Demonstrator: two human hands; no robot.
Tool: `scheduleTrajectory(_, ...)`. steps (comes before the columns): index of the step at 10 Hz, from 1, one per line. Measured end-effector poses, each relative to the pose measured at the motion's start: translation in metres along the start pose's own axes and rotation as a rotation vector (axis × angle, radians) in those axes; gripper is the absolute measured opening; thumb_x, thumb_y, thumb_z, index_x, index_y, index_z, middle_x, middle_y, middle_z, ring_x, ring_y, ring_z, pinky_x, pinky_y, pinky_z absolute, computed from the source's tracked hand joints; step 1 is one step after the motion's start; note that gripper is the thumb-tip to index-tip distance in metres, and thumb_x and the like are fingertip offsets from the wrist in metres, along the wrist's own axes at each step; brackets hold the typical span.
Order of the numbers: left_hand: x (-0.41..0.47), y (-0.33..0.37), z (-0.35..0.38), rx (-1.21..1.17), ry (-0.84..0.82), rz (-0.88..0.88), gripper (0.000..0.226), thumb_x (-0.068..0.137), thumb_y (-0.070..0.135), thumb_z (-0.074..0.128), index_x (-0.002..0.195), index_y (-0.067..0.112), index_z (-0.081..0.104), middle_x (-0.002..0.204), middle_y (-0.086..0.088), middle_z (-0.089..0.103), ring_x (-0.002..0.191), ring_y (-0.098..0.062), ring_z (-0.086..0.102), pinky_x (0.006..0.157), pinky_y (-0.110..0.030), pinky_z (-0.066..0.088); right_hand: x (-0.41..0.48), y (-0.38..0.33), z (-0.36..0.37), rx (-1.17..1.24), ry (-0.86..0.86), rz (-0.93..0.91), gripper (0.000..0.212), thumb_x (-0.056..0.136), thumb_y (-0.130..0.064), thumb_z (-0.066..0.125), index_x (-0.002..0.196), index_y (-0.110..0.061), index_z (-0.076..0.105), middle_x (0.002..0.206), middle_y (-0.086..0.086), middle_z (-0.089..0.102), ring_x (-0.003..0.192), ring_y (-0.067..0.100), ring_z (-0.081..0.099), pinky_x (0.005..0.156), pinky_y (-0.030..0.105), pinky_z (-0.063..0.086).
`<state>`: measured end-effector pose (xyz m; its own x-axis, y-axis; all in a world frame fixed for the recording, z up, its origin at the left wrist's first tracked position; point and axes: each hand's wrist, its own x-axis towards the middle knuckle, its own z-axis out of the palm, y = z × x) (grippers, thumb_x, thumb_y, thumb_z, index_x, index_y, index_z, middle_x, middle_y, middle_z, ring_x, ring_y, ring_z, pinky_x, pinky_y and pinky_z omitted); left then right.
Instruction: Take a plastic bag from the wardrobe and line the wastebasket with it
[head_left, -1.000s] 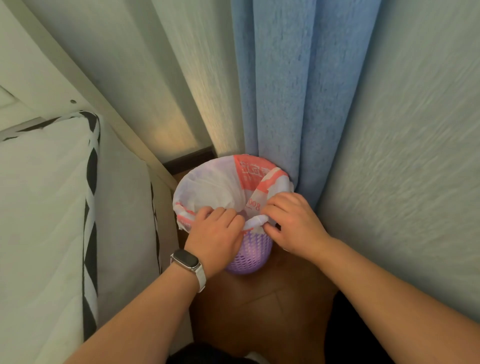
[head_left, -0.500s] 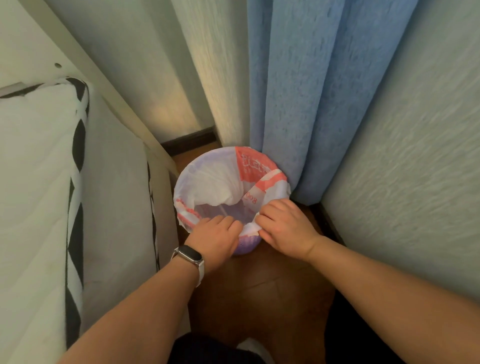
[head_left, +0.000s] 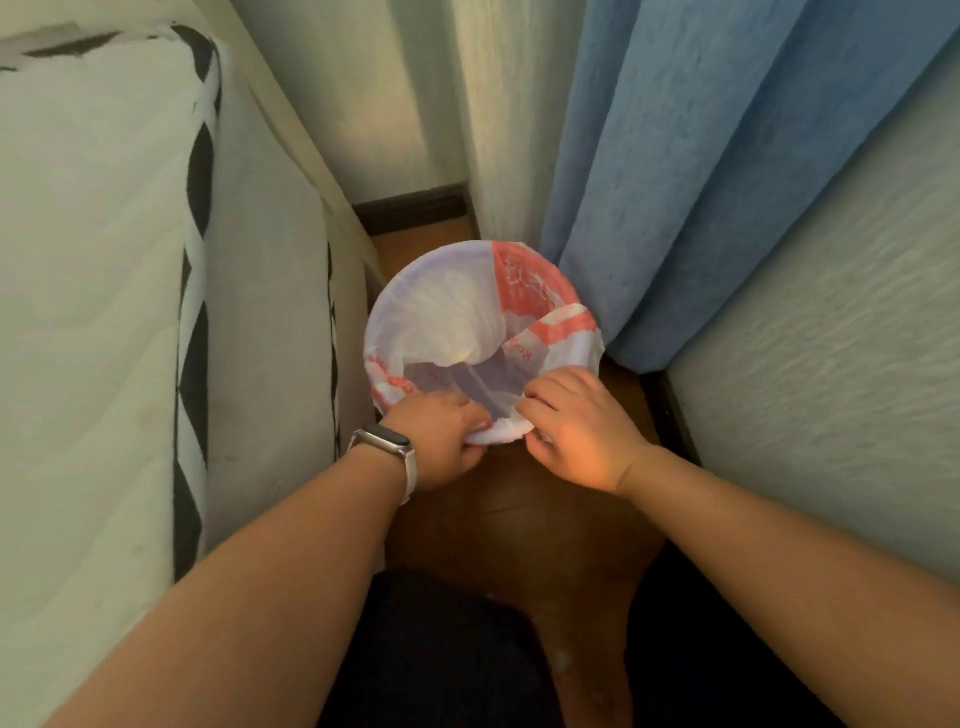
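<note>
A white plastic bag with red print (head_left: 457, 317) is spread over the round mouth of the wastebasket on the floor, and the basket itself is hidden under it. My left hand (head_left: 447, 441), with a watch on the wrist, pinches the bag's near edge at the rim. My right hand (head_left: 576, 426) grips the same near edge just to the right. The two hands almost touch at the rim's front.
A white mattress with black zigzag trim (head_left: 156, 312) stands close on the left. A blue curtain (head_left: 701, 182) hangs behind and right of the basket, a textured wall (head_left: 841, 338) on the right. Brown wooden floor (head_left: 519, 545) and my dark-clothed legs lie below.
The view has tilted to look straight down into the basket, so its purple mesh side no longer shows. Both hands stay on the bag's near edge, pulled lower over the rim.
</note>
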<state>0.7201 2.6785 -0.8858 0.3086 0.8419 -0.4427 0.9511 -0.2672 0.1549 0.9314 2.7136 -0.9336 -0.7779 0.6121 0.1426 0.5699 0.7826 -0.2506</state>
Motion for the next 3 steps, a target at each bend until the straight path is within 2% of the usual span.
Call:
scheduleTrajectory(1,-0.015,0.011,-0.003,-0.005,0.064,-0.039,0.040,0.092,0.044,0.050,0.125,0.022,0.057,0.121,-0.005,0.061,0.110,-0.027,0.056,0.096,-0.042,0.044,-0.009,-0.012,-0.020,0.038,-0.080,0.076,0.031,0.083,-0.030,0.061,0.108,-0.013,0.066,0.109,0.007,0.062,0.105,0.026,0.055,0.099,0.041,0.041)
scheduleTrajectory(2,-0.040,0.037,-0.027,-0.026,0.127,-0.053,0.042,0.092,0.042,0.047,0.129,0.022,0.052,0.126,-0.003,0.058,0.119,-0.026,0.051,0.107,-0.044,0.035,-0.015,-0.030,-0.057,0.052,-0.149,0.151,0.036,0.088,-0.033,0.056,0.118,-0.015,0.062,0.117,0.005,0.061,0.112,0.024,0.053,0.098,0.041,0.044)
scheduleTrajectory(3,-0.074,0.057,-0.055,-0.015,0.230,-0.107,0.047,0.089,0.038,0.050,0.133,0.021,0.048,0.133,-0.005,0.054,0.128,-0.028,0.046,0.112,-0.046,0.032,-0.012,-0.042,-0.100,0.032,-0.171,0.208,0.036,0.089,-0.035,0.054,0.117,-0.013,0.062,0.115,0.007,0.062,0.110,0.026,0.054,0.094,0.040,0.045)
